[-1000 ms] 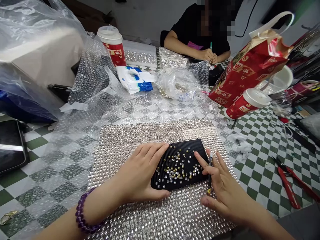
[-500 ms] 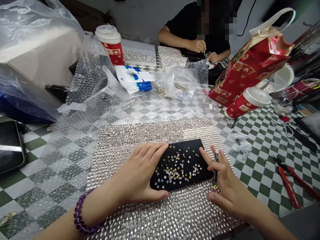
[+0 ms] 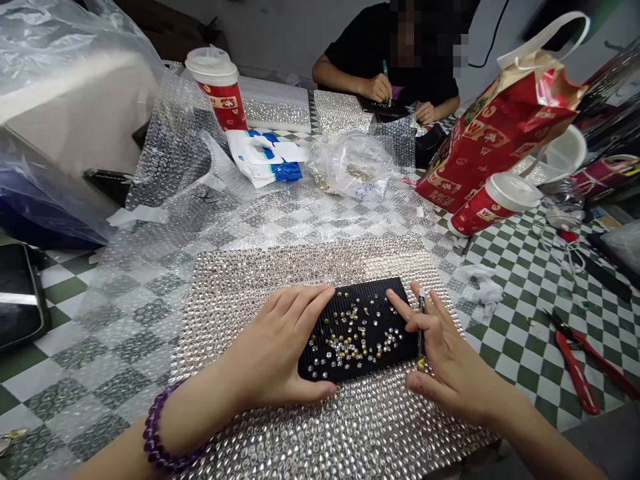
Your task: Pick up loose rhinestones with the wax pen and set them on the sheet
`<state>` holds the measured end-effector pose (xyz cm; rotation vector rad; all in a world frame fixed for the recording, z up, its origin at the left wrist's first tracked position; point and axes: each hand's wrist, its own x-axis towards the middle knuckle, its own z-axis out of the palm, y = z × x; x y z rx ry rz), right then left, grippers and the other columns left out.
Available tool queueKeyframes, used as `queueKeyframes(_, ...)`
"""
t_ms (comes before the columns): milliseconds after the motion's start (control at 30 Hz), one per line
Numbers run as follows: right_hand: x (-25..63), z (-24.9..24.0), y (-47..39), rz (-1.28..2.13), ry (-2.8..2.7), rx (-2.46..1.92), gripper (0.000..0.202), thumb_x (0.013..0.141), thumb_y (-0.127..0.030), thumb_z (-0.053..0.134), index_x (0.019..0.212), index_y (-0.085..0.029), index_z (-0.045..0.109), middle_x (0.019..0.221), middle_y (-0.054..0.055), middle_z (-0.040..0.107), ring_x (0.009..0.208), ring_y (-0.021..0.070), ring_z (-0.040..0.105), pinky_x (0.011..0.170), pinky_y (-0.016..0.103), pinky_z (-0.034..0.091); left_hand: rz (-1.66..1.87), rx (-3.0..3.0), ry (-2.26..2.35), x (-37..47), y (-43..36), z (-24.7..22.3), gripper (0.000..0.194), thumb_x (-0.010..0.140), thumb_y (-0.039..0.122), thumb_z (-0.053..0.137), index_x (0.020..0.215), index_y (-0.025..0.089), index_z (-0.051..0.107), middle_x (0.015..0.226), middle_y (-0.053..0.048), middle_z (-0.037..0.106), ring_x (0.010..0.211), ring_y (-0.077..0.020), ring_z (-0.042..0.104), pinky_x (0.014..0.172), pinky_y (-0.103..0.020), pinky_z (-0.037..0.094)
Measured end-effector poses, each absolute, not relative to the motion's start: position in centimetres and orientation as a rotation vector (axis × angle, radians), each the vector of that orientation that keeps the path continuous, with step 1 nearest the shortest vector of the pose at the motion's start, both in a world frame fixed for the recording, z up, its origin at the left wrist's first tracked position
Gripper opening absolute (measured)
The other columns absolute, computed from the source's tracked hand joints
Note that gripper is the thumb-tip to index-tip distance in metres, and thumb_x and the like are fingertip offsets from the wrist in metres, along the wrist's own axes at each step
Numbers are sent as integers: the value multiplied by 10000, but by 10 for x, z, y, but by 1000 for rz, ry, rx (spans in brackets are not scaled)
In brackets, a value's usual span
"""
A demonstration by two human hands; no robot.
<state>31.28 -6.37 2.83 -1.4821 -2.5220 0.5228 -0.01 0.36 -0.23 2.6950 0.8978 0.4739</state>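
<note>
The black ridged tray [image 3: 361,291] lies on a studded, glittering sheet [image 3: 280,280] on the checked desk [image 3: 515,313], small clear and gold stones [image 3: 347,350] scattered over its grooves. At the tray's left end, the left hand [image 3: 273,347] holds it across its width, fingers close together at the far edge and thumb apart from them at the near edge; a purple bead bracelet [image 3: 157,433] circles that wrist. At the tray's right end is the right hand [image 3: 445,360], a slim dark pen [image 3: 421,333] held upright among its fingers; the forefinger reaches over the tray's far right corner, and the thumb stands apart. Whether that fingertip touches the tray, I cannot tell

Beyond the tray are a blue and white packet [image 3: 265,160] and a clear plastic bag [image 3: 353,163]. To the tray's right lie a crumpled tissue [image 3: 483,290] and, farther off, red-handled pliers [image 3: 575,373]. Well beyond the tray sits another person [image 3: 357,53], a green pen [image 3: 385,67] in one hand
</note>
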Motion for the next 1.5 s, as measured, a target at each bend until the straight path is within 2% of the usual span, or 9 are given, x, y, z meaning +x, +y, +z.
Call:
queueKeyframes(233,313,29,-62,490,-2544,-1516,658,1018,-756,316,1442,-252,299,1749,84,279,1647,359,3,1313,716,88,458,2679,887,-1,5,-3,1229,761,776,715,1628,198,62,1495,-182,480,1315,-411,483,1152,-576,369)
queueKeyframes(400,306,31,-66,352,-2548,-1471,545,1027,-742,328,1246,-247,395,1749,98,276,1653,317,-3,1351,607,-2,459,2679,896,-1,4,-2,1213,768,769,717,1622,195,74,1498,-184,477,1317,-406,479,1154,-570,366)
queueKeyframes(533,293,34,-65,292,-2663,-1366,642,1006,-772,335,1323,-216,390,1733,111,314,1650,335,20,1344,619,-32,463,2686,892,0,4,-3,1209,763,786,710,1613,190,89,1485,-183,489,1310,-405,483,1136,-569,377)
queueKeyframes(700,293,35,-63,333,-2700,-1397,742,1018,-750,374,1485,-178,307,1703,134,372,1642,380,58,1307,713,134,476,2688,895,-1,4,-3,1190,779,801,696,1607,178,110,1489,-191,487,1308,-406,487,1124,-579,379)
queueKeyframes(833,298,38,-65,351,-2656,-1453,826,1022,-742,374,1592,-174,188,1683,144,404,1642,377,73,1305,708,166,480,2679,898,-1,4,-2,1188,775,795,698,1606,184,108,1471,-189,497,1303,-411,488,1125,-581,381)
queueKeyframes(1100,297,40,-66,303,-2659,-1389,735,1046,-695,378,1555,-179,257,1669,138,428,1646,333,91,1343,634,80,463,2668,891,0,5,-1,1230,775,782,711,1633,213,39,1480,-181,488,1307,-411,488,1149,-570,364)
queueKeyframes(1233,295,41,-67,307,-2662,-1346,674,1042,-695,393,1464,-172,343,1687,141,400,1650,336,39,1344,627,63,462,2661,890,0,5,-2,1222,786,794,696,1636,212,38,1490,-183,480,1318,-415,480,1154,-569,355)
queueKeyframes(1367,289,40,-64,332,-2734,-1273,697,1038,-692,420,1470,-152,336,1675,144,422,1649,337,5,1340,636,91,459,2661,890,0,5,-2,1222,775,798,699,1626,198,59,1489,-189,476,1311,-418,474,1145,-566,361)
queueKeyframes(1500,289,39,-61,343,-2725,-1328,745,1035,-713,395,1512,-149,305,1658,151,445,1646,354,50,1329,659,125,455,2664,885,-1,5,-1,1194,805,809,663,1630,198,53,1494,-186,475,1317,-417,473,1150,-567,357)
